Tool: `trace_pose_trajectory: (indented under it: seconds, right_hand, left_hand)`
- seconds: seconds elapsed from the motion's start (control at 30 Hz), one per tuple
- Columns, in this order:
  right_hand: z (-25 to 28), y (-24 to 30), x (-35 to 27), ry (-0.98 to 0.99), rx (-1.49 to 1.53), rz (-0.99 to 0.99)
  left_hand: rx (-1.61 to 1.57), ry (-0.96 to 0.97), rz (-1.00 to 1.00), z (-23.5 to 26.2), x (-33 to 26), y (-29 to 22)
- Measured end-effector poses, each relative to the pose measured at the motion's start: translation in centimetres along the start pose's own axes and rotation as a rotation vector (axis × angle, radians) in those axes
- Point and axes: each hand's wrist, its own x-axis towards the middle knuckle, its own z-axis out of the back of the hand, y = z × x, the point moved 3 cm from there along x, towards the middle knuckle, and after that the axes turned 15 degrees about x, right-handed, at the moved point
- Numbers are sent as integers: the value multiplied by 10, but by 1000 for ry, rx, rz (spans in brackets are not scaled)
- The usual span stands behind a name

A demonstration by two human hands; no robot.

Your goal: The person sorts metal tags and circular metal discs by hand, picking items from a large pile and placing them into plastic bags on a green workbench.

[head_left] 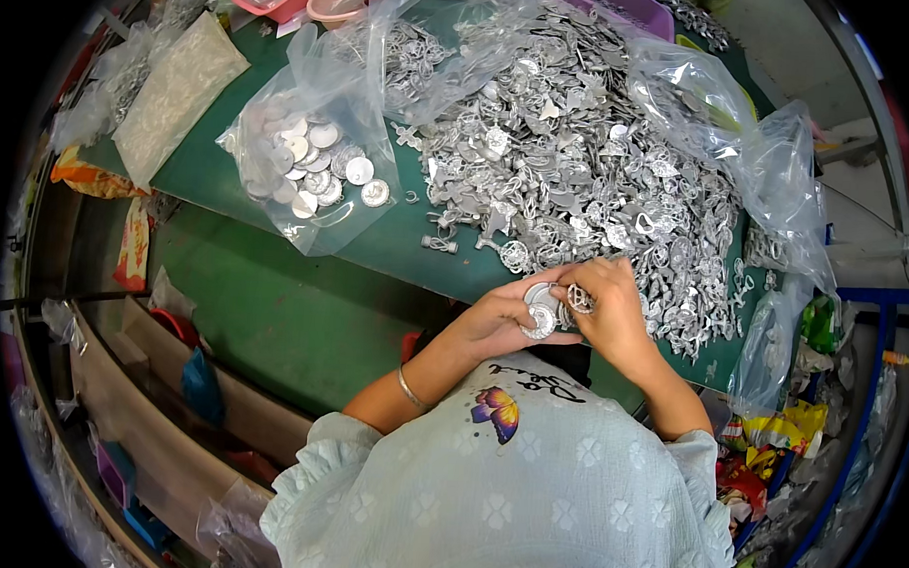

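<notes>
Close to the table's front edge, my left hand [488, 323] is closed on a few round silver-coloured discs [540, 321], its thumb pressing one with a patterned face. My right hand [616, 312] meets it, pinching a round openwork metal charm [580, 298] beside the discs. Just beyond both hands spreads a large heap of small silver-coloured metal charms [568, 188]. To the left, a clear plastic bag [326, 237] lies on the green table [213, 170] with several round discs [324, 136] in and on it.
More clear plastic sheeting [749, 164] borders the heap on the right. Along the back stand a pink tray [284, 0] and a purple container [634, 15]. A pale flat packet [181, 99] lies at the left end. Blue metal bars [876, 399] and colourful wrappers [780, 431] are at right.
</notes>
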Motion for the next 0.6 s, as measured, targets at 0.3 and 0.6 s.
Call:
trace_pose_trajectory:
  seconds: [0.3,0.6]
  right_hand:
    - [-2,-3,-4,104,-33,-48]
    - [4,-6,0,-26,352,-140]
  left_hand:
    - [43,-9,32,8,0,5]
    - [-98,-13,-13,-1,2,-1]
